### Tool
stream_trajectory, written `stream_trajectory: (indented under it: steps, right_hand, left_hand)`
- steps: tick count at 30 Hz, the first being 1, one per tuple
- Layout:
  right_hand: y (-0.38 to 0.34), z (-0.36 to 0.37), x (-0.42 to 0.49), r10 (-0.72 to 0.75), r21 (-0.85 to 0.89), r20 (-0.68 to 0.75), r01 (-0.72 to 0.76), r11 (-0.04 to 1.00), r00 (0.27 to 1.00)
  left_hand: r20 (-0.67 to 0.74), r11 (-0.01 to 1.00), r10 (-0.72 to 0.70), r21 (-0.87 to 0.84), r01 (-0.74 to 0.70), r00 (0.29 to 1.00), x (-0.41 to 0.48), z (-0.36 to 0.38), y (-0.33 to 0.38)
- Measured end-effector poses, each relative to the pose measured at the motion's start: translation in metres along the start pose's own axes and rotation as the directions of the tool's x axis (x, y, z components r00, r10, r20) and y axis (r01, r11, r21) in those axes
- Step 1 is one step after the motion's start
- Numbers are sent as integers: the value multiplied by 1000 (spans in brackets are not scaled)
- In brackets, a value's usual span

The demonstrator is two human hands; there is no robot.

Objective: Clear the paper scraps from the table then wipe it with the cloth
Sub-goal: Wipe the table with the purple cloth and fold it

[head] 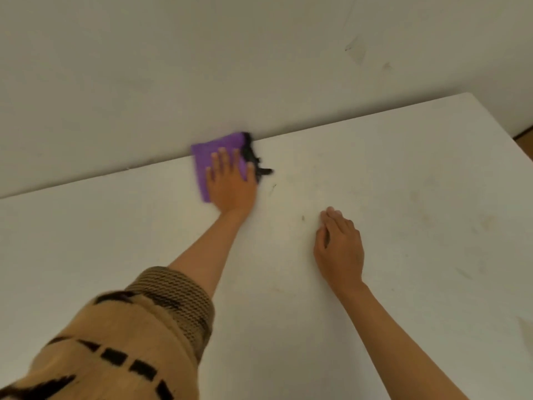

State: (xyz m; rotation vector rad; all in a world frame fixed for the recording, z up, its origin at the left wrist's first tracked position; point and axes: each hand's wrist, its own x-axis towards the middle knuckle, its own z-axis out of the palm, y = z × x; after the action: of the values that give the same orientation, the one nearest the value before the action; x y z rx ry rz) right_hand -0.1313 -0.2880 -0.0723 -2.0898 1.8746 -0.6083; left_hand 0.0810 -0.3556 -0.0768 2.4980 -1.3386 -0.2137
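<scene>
A purple cloth (215,148) with a dark ragged edge lies on the white table (403,197) at its far edge, against the wall. My left hand (230,183) presses flat on the cloth, fingers spread, arm stretched forward. My right hand (340,249) rests on the table nearer to me, to the right of the cloth, fingers together and holding nothing. No paper scraps show on the table. Faint dark marks and smudges dot the surface near the cloth.
A pale wall (202,67) runs along the table's far edge. The table's right corner (473,95) lies at the upper right, with a strip of brown floor (526,142) beyond it. My tan patterned sleeve (129,336) fills the lower left.
</scene>
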Motion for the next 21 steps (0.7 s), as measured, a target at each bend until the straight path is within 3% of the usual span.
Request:
stream_trajectory:
  steps: [3, 5, 7, 9, 11, 15, 18, 21]
  right_hand:
    - [1, -1, -1, -29, -4, -32, 29, 1000, 999]
    - [3, -2, 0, -40, 10, -27, 40, 999, 999]
    - [6, -4, 0, -43, 30, -11, 43, 999, 999]
    - [6, -7, 1, -32, 50, 26, 31, 998, 999]
    - [6, -8, 1, -19, 75, 68, 14, 997, 997]
    - [8, -16, 1, -28, 142, 131, 9, 990, 991]
    - [14, -26, -1, -20, 253, 235, -41, 967, 972]
    - [25, -37, -15, -9, 281, 243, -62, 958, 970]
  left_hand:
    - [118, 952, 300, -91, -291, 946, -33, 8, 55]
    - [181, 920, 377, -183, -345, 909, -52, 7, 68]
    - [148, 917, 366, -226, -329, 919, -58, -2, 56]
    - [72, 943, 268, -221, -247, 961, -55, -10, 22]
    - [16, 978, 82, -192, -77, 997, -48, -22, -25]
    - [-36, 977, -195, -100, 190, 980, -55, -54, -100]
    - [-51, 954, -294, -81, 290, 954, -84, -61, -114]
    - [-57, 941, -336, -48, 334, 940, -131, -44, -94]
